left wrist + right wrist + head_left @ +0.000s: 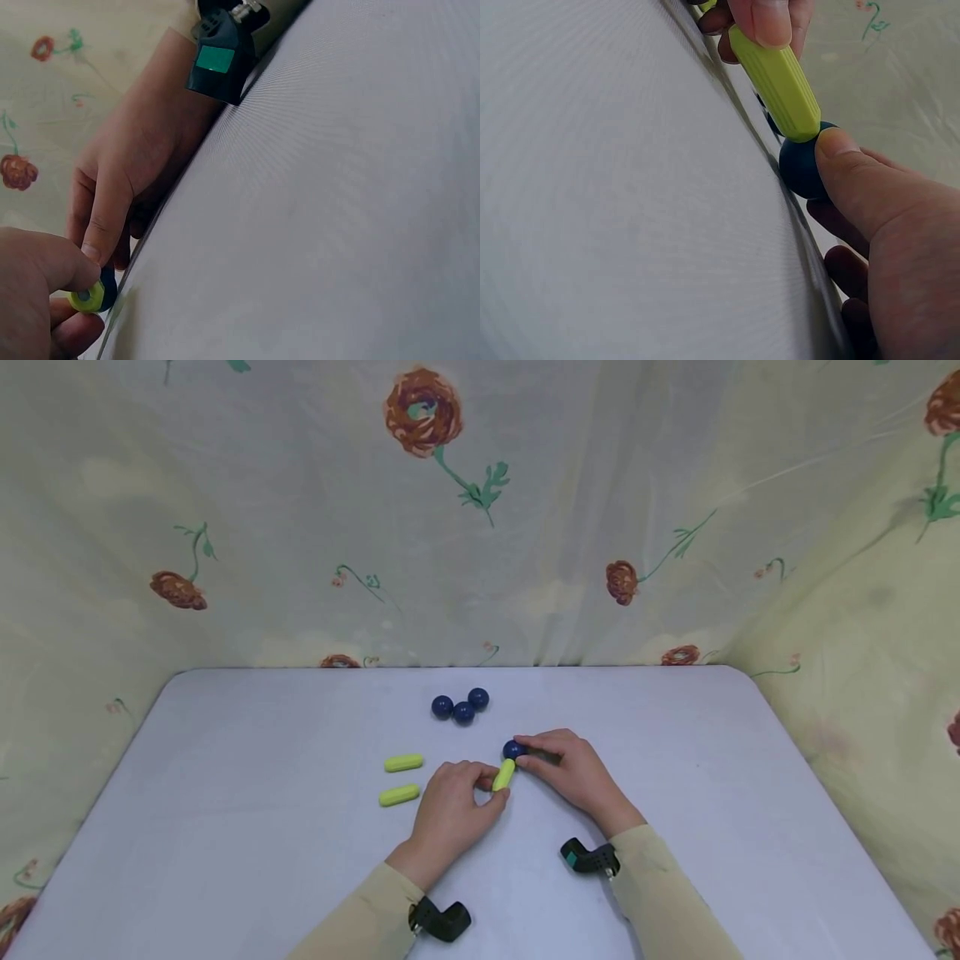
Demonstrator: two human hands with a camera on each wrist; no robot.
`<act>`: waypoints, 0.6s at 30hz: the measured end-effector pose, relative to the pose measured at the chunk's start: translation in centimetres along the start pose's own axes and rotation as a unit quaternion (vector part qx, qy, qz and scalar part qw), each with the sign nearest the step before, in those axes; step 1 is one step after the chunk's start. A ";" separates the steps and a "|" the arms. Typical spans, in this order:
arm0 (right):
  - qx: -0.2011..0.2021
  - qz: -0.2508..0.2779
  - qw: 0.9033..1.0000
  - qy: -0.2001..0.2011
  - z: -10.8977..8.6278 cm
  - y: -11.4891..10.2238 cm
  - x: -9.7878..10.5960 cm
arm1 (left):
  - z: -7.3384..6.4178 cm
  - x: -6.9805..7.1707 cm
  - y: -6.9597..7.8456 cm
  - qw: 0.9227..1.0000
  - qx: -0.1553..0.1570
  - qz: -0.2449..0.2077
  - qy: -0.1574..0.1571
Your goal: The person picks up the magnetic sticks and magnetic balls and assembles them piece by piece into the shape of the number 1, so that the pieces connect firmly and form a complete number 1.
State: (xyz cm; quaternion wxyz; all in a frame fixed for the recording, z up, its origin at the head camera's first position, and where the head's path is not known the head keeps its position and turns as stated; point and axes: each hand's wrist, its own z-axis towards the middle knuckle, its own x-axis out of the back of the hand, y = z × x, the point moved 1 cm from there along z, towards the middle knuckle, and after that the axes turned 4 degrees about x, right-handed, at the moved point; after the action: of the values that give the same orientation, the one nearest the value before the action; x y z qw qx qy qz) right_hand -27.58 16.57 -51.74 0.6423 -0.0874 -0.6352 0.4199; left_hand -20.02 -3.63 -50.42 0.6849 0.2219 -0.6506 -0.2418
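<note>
Between the thumb and fingers of my left hand (457, 810) is a yellow-green ribbed rod (504, 775). My right hand (573, 772) pinches a dark blue ball (513, 750) from its right side. In the right wrist view the far end of the rod (780, 86) meets the upper part of the ball (801, 169), beside the right thumb tip. The left wrist view shows the rod's near end (88, 298) under the left thumb, with the ball partly hidden behind it.
Two more yellow-green rods, an upper one (403, 763) and a lower one (399, 795), lie left of my left hand. Farther back, three dark blue balls (463, 713) sit close together on the white table (247, 827). A flowered cloth (300, 510) hangs behind the table.
</note>
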 end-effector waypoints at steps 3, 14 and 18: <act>-0.001 -0.002 1.000 -0.001 0.0 0.0 0.0 | 0.0 0.0 0.0 1.000 -0.001 -0.002 0.001; -0.001 -0.006 1.000 -0.003 0.1 0.1 -0.2 | 0.0 0.0 -0.1 1.000 -0.006 -0.004 0.004; 0.002 -0.010 1.000 -0.001 0.0 0.1 -0.1 | 0.0 -0.1 -0.1 1.000 -0.006 -0.005 0.003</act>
State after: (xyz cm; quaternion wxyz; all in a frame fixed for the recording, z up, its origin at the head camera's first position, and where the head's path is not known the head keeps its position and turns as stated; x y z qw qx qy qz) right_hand -27.57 16.52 -51.89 0.6457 -0.0792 -0.6360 0.4151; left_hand -20.04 -3.67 -50.60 0.6873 0.2215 -0.6457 -0.2483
